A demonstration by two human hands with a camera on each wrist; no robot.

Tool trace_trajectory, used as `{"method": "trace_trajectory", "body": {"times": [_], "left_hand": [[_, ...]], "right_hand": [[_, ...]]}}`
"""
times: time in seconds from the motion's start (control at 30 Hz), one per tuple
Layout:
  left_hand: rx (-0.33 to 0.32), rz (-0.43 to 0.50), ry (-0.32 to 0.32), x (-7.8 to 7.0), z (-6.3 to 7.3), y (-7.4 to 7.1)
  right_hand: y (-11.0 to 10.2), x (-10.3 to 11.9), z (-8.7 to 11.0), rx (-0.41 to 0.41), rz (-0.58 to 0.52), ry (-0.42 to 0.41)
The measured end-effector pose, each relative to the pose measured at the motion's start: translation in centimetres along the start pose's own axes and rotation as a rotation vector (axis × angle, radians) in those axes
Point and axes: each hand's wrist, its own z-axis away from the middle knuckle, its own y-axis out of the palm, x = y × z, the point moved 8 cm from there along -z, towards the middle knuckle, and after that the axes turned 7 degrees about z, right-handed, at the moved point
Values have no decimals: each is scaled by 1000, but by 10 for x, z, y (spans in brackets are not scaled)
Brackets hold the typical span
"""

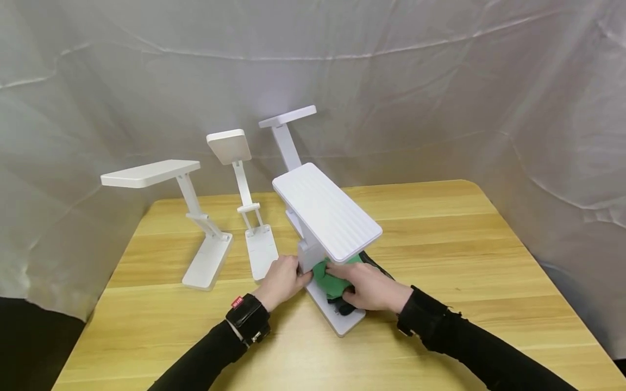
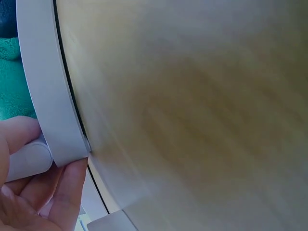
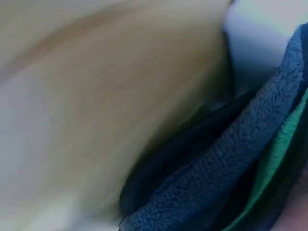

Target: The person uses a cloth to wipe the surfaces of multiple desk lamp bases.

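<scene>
A white desk lamp (image 1: 326,212) stands in front of me, its flat head tilted over both hands. My left hand (image 1: 281,282) grips the lamp where its arm meets the base; in the left wrist view the thumb lies by the round hinge (image 2: 33,159) and the fingers curl at the base's edge. With my right hand (image 1: 371,288) I hold a green and dark cloth (image 1: 330,281) against the top of the lamp base (image 1: 337,323). Fuzzy dark folds of the cloth (image 3: 216,168) fill much of the right wrist view. The lamp head hides part of the cloth.
Three more white lamps stand on the wooden table (image 1: 440,244): a left lamp (image 1: 151,174), a middle lamp (image 1: 229,146) and a back lamp (image 1: 286,144) partly behind the front one. A grey fabric curtain (image 1: 391,98) hangs around the back and sides.
</scene>
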Motion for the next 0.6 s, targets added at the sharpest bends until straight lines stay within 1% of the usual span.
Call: {"method": "trace_trajectory", "body": {"times": [0.13, 0.3, 0.4, 0.5, 0.6], "left_hand": [[-8, 14, -1, 0, 1, 0], [-21, 18, -4, 2, 2, 0], [-24, 21, -12, 2, 2, 0], [-22, 28, -15, 1, 2, 0], [-19, 35, -10, 0, 2, 1]], "right_hand": [[-2, 0, 13, 13, -25, -10], [2, 3, 40, 8, -55, 19], [4, 6, 51, 0, -100, 37], [5, 5, 53, -15, -161, 65], [5, 0, 47, -23, -231, 102]]}}
